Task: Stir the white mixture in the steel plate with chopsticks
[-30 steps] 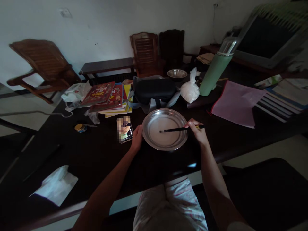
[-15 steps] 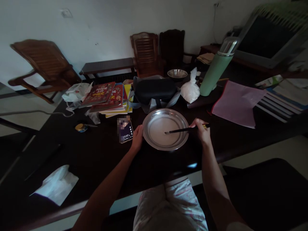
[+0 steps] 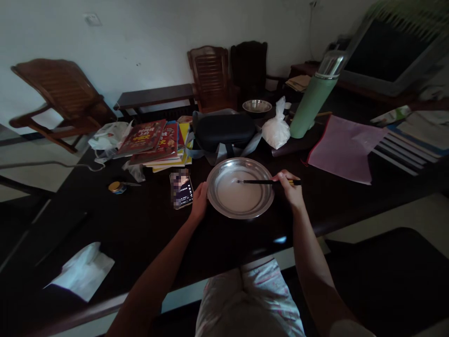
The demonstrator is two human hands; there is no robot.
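A shallow metal bowl (image 3: 212,202) stands on the dark table in front of me, with a whitish liquid (image 3: 238,199) in it. My left hand (image 3: 199,199) grips the bowl's left rim. In my right hand (image 3: 290,189), closed at the bowl's right side, are black chopsticks (image 3: 257,181) with gold-marked ends. Their tips dip into the liquid near the middle of the bowl; whether both sticks touch it I cannot tell. Just left of my left hand lies a phone (image 3: 181,189) with its screen lit.
Behind the bowl are a black case (image 3: 226,131), a tied bag of white powder (image 3: 276,132), a green thermos (image 3: 312,107) and another metal bowl (image 3: 257,106). Books (image 3: 145,140) lie back left, a small jar (image 3: 117,187) and a white paper (image 3: 84,271) left, a pink mesh pouch (image 3: 345,150) right.
The chopstick tips have moved slightly back and left in the liquid, my right hand shifting a little left with them. My left hand keeps its grip on the rim.
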